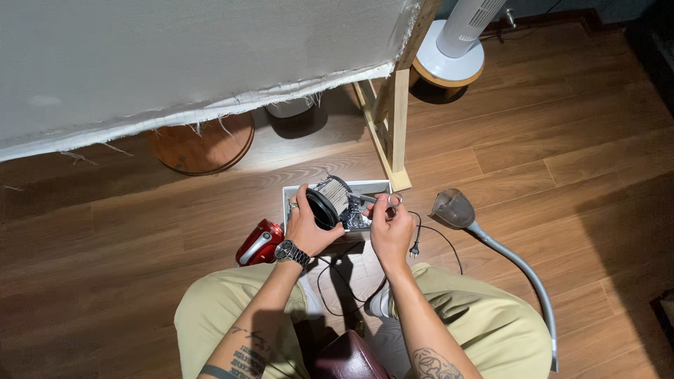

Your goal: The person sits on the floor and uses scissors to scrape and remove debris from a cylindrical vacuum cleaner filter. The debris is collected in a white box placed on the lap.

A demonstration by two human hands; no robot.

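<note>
At frame centre, the left hand (pixel 307 228) grips a pleated vacuum filter (pixel 330 200). The right hand (pixel 392 228) is closed on scissors (pixel 385 200) touching it, above a white bin (pixel 365 187).

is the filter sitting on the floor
No, the left hand holds the pleated filter up over the white bin.
</note>
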